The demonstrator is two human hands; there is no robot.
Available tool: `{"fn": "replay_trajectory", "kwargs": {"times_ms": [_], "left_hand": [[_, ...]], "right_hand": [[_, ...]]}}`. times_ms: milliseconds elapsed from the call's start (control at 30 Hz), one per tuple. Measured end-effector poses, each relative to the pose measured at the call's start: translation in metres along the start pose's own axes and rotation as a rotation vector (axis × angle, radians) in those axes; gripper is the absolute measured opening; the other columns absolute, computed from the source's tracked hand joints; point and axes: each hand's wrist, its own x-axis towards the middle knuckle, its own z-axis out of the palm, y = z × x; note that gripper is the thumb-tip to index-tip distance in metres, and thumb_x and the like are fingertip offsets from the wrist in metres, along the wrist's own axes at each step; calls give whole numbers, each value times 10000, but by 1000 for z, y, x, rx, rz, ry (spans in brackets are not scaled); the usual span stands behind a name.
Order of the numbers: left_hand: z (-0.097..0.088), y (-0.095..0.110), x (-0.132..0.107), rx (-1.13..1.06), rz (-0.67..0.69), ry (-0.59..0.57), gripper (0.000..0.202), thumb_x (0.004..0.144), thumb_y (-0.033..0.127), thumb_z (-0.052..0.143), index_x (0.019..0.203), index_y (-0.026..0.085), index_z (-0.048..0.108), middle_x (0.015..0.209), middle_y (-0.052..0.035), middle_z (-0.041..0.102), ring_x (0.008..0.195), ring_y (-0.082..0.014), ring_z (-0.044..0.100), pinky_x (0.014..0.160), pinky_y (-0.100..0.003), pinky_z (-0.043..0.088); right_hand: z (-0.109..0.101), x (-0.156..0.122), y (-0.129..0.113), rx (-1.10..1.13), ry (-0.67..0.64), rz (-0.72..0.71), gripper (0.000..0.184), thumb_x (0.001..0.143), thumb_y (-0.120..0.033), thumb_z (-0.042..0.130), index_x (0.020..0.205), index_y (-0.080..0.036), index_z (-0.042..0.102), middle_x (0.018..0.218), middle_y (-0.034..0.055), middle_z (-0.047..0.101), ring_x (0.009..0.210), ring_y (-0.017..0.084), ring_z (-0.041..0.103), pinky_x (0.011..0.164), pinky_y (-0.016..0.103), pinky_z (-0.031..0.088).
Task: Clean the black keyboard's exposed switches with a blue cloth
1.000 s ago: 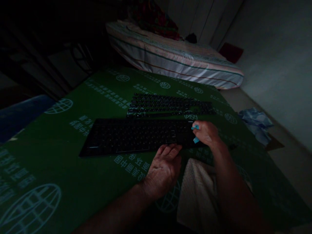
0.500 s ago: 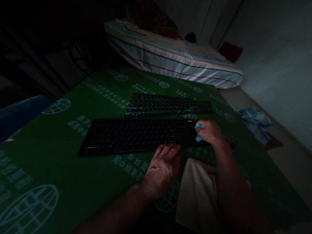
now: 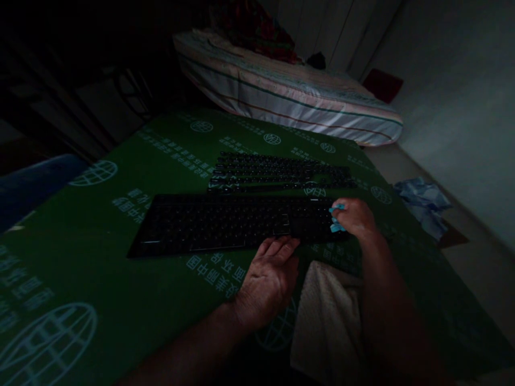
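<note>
Dim light falls over a room with a table (image 3: 80,257) covered in green sheeting. Both forearms come up from the table's near side. Its fingers stretched forward and close together, the left hand (image 3: 269,279) lies with its back up — loosely open, grasping nothing, fingertips at the near edge of a black keyboard (image 3: 217,222). Farther toward the table's right edge, the right hand (image 3: 354,214) is bent in, fingers curled closed on a light-blue piece (image 3: 337,227) that shows above and below the grip; whether it is cloth or a tool I cannot tell. That hand is over the keyboard's right end.

Lengthwise across the middle of the table runs the keyboard. Just beyond it, toward the far edge, small black keys (image 3: 265,171) are laid out in rows. Between the forearms, on the near side, sits a beige cloth (image 3: 325,321). White globes and lettering mark the green cover. Past the far edge stands a bed (image 3: 289,96) with striped bedding — and off the right edge, a crumpled blue-and-white bundle (image 3: 422,201) rests on the floor beside a pale wall (image 3: 462,80).
</note>
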Motion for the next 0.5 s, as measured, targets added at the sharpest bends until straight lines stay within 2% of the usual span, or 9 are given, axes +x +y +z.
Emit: {"fn": "replay_trajectory", "kwargs": {"times_ms": [100, 200, 367, 500], "left_hand": [[-1, 0, 0, 0, 6, 10, 171, 870, 173, 476, 897, 165, 645, 1247, -65, 568, 1163, -241, 480, 1016, -446, 382], [-1, 0, 0, 10, 8, 15, 166, 872, 183, 484, 909, 165, 644, 1248, -66, 568, 1162, -240, 482, 1020, -446, 380], [0, 0, 0, 13, -4, -5, 164, 868, 175, 488, 938, 158, 636, 1261, -67, 565, 1165, -244, 484, 1023, -451, 375], [0, 0, 0, 10, 1, 1, 166, 873, 176, 476, 902, 161, 639, 1264, -70, 562, 1172, -246, 480, 1025, -447, 370]], "right_hand": [[2, 2, 10, 115, 9, 21, 196, 704, -232, 555, 821, -219, 711, 707, 19, 688, 608, 147, 610, 529, 229, 407], [4, 2, 10, 140, 5, 10, 202, 704, -232, 549, 827, -222, 709, 705, 12, 681, 602, 143, 601, 527, 229, 406], [3, 0, -4, 78, -48, -35, 210, 700, -225, 540, 824, -235, 710, 693, 7, 670, 611, 152, 596, 536, 244, 385], [-1, 0, -5, -24, -27, -3, 211, 699, -233, 535, 812, -234, 712, 721, 27, 680, 655, 179, 606, 541, 263, 369]]}}
